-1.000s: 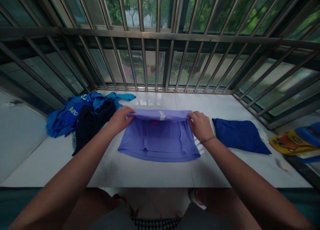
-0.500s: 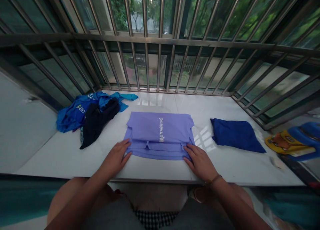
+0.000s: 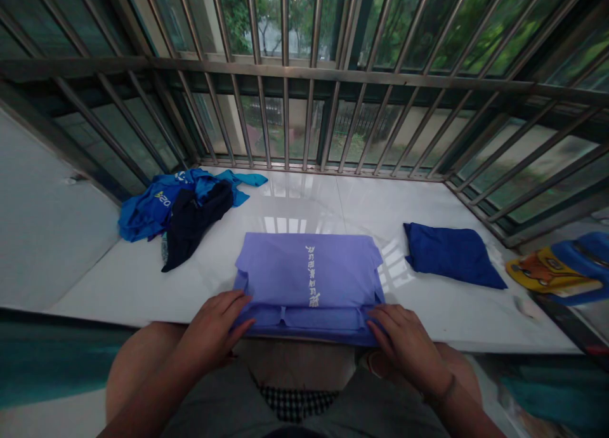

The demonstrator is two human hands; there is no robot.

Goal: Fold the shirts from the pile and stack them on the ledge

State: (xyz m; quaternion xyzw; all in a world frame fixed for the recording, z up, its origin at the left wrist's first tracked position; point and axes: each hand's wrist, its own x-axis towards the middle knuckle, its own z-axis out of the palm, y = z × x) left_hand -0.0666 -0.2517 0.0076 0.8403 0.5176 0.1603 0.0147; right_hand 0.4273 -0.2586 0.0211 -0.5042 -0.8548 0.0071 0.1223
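Both the left hand and the right hand rest fingers and thumb on the near corners of a folded purple garment, one at each side; whether they pinch the cloth, I cannot tell. It lies at the front edge of the white worktop, between a heap of blue and dark clothes and a flat blue cloth bundle.

One purple garment, one dark-blue cloth bundle, one heap of clothes, one yellow-and-blue item
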